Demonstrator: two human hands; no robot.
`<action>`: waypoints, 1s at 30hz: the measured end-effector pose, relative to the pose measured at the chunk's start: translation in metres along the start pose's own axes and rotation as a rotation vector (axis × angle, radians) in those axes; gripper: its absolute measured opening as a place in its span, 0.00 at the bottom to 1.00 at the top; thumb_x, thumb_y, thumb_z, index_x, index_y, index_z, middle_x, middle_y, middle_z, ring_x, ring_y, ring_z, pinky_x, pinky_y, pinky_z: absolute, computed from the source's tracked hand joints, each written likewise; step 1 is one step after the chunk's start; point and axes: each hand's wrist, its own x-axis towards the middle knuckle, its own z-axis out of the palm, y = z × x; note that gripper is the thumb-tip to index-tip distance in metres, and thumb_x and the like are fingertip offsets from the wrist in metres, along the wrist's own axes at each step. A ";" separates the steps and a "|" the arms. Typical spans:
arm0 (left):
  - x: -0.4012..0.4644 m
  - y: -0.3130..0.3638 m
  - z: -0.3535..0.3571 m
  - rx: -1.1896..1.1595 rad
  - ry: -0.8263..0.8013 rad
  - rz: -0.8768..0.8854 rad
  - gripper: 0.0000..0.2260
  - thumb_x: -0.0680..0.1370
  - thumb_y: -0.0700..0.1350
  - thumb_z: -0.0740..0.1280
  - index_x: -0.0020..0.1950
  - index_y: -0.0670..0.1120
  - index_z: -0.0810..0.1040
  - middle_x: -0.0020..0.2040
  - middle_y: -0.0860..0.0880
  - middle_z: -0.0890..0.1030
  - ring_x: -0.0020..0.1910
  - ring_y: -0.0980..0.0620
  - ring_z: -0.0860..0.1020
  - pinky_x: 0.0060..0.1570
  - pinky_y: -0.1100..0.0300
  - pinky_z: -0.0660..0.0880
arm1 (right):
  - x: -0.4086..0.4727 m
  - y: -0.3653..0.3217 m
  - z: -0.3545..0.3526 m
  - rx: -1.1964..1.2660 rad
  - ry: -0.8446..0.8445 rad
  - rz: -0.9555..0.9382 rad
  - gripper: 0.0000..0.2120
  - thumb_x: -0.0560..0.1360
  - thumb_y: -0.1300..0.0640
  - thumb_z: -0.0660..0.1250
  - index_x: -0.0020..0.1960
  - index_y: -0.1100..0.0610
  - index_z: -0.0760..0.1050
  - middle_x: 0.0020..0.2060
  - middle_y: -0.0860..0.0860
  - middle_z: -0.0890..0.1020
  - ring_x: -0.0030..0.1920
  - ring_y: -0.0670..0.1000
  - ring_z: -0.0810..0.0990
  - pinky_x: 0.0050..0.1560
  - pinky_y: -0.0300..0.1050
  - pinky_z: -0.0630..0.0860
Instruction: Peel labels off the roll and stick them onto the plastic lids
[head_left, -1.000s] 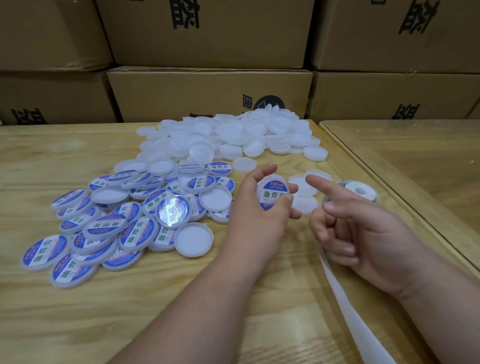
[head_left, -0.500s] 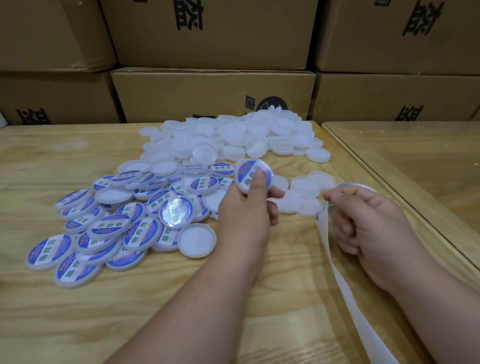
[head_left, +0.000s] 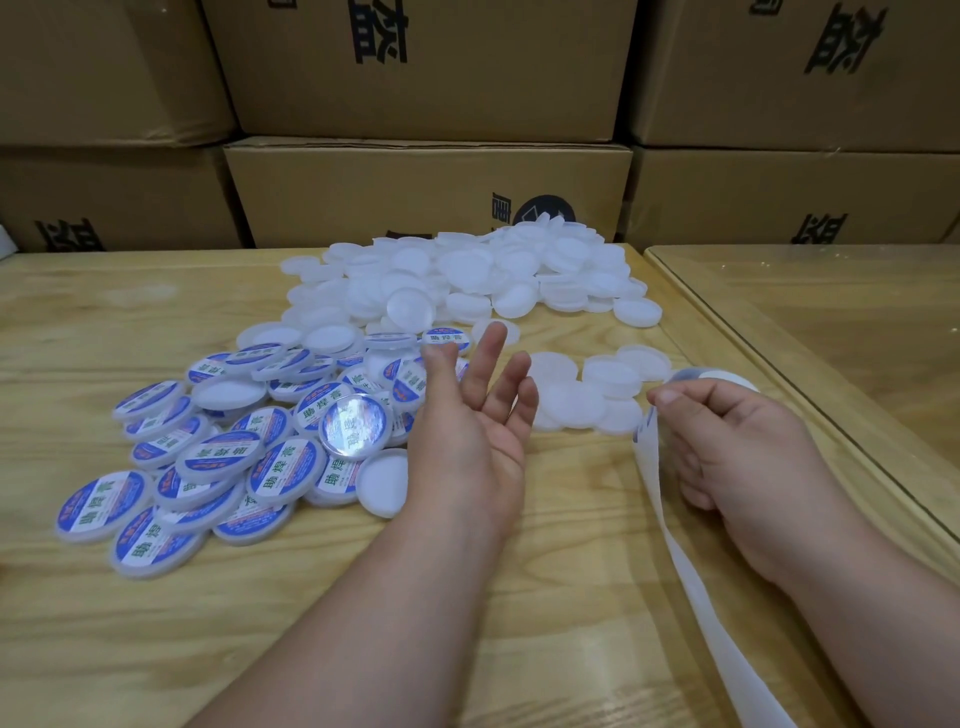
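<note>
Head view of a wooden table (head_left: 156, 623) backed by stacked cardboard cartons (head_left: 426, 192) printed with large black characters, cropped and only partly legible. At 9 o'clock from the left hand (head_left: 470, 431) lies a heap of labelled lids (head_left: 208, 457), each bearing a round blue-and-white label with the green characters 助焊膏; smaller red print along the blue band is too fine to read. One lid in this heap, a glossy labelled lid (head_left: 355, 426), reflects light and sits atop its neighbours. At 12 o'clock, toward the cartons, spreads the pile of blank white lids (head_left: 467, 275); a small cluster of blank lids (head_left: 587, 395) lies between the two hands. The left hand is released, fingers extended and spread, grasping nothing, poised above the table at the inner edge of the labelled heap. The right hand (head_left: 737, 447), at 3 o'clock, is curled around the label roll (head_left: 711, 374), thumb and forefinger pinching the white backing strip (head_left: 696, 566), which trails toward 5 o'clock off the lower frame edge. A glass-topped table (head_left: 831, 322) adjoins at right.
</note>
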 end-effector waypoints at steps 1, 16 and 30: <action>0.000 0.001 -0.001 -0.012 -0.010 -0.010 0.14 0.84 0.55 0.61 0.60 0.46 0.74 0.54 0.48 0.87 0.41 0.51 0.86 0.37 0.59 0.82 | 0.000 0.000 0.000 0.004 -0.001 0.003 0.11 0.80 0.56 0.70 0.40 0.50 0.83 0.25 0.48 0.66 0.24 0.47 0.61 0.24 0.41 0.59; -0.015 -0.036 -0.013 1.482 -0.464 0.496 0.20 0.78 0.45 0.63 0.68 0.61 0.75 0.64 0.67 0.74 0.70 0.63 0.66 0.68 0.68 0.63 | -0.001 -0.002 -0.001 -0.009 0.003 -0.004 0.22 0.81 0.55 0.66 0.28 0.50 0.68 0.25 0.50 0.64 0.23 0.49 0.60 0.22 0.39 0.59; -0.019 -0.035 -0.013 2.129 -0.349 0.388 0.26 0.80 0.57 0.60 0.78 0.60 0.63 0.82 0.48 0.55 0.81 0.45 0.48 0.79 0.47 0.41 | 0.000 0.004 -0.001 -0.192 0.027 -0.082 0.11 0.79 0.58 0.66 0.43 0.43 0.80 0.25 0.45 0.70 0.24 0.47 0.64 0.24 0.39 0.62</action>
